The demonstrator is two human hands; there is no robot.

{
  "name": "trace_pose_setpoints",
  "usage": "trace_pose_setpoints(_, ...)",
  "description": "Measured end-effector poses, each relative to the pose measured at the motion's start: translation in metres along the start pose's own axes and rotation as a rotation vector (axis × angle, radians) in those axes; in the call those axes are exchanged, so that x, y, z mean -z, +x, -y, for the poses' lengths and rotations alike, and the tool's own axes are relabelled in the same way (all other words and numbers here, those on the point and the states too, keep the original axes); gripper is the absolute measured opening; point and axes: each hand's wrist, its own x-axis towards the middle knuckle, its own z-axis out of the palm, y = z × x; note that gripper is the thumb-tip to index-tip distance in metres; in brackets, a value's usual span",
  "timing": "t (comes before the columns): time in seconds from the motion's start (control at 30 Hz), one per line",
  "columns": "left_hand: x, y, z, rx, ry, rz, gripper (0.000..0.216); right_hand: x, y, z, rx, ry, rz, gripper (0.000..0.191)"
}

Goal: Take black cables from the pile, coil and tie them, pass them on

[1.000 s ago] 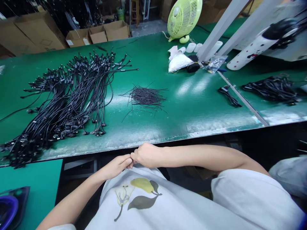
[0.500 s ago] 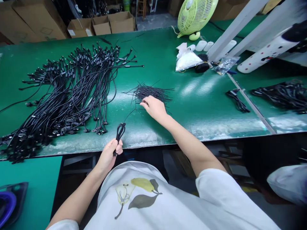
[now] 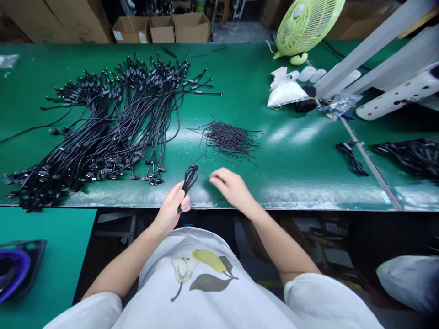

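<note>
My left hand is closed around a looped black cable, held upright just over the table's front edge. From the top of its loops a thin black tie sticks out towards the back right. To the right of the cable, and apart from it, is my right hand, its thumb and fingers brought together. Whether something thin is pinched in them cannot be made out. Beyond my hands lies a heap of thin black ties.
A large heap of black cables covers the left of the green table. Further right are a white plastic bag, a green fan, a slanted grey post, a bundled cable and more black cables.
My right hand has come back from the heap of ties towards my body, beside the looped cable. My left hand still grips the cable. The view has shifted slightly.
</note>
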Motion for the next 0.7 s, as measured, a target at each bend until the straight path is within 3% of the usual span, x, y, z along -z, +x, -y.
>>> trace_pose_setpoints(0.1, -0.008, 0.004, 0.004, 0.003, 0.049, 0.039, 0.042, -0.02, -0.026, 0.026, 0.079, 0.235, 0.11, 0.019)
trace_pose_setpoints(0.2, -0.007, 0.004, 0.008, -0.127, 0.281, -0.034, 0.032, -0.029, -0.034, 0.041, 0.165, 0.061, 0.037, 0.023)
trace_pose_setpoints(0.27, -0.002, 0.002, 0.009, -0.258, 0.53, -0.093, 0.019, -0.028, -0.031, 0.045, 0.342, -0.192, -0.002, 0.027)
trace_pose_setpoints(0.37, 0.009, -0.001, 0.008, -0.346, 0.809, -0.107, 0.01, -0.019, -0.017, 0.047, 0.779, -0.474, 0.044, 0.03)
trace_pose_setpoints(0.47, 0.018, -0.005, 0.005, -0.193, 0.78, -0.015, 0.011, -0.009, -0.003, 0.052, 1.089, -0.597, 0.106, 0.028)
trace_pose_setpoints(0.57, 0.022, -0.009, 0.004, 0.043, 0.506, 0.108, 0.017, -0.003, 0.004, 0.062, 1.226, -0.706, 0.179, 0.026)
trace_pose_setpoints(0.7, 0.024, -0.011, 0.005, 0.147, 0.357, 0.106, 0.027, -0.002, 0.001, 0.073, 1.339, -0.866, 0.194, 0.029)
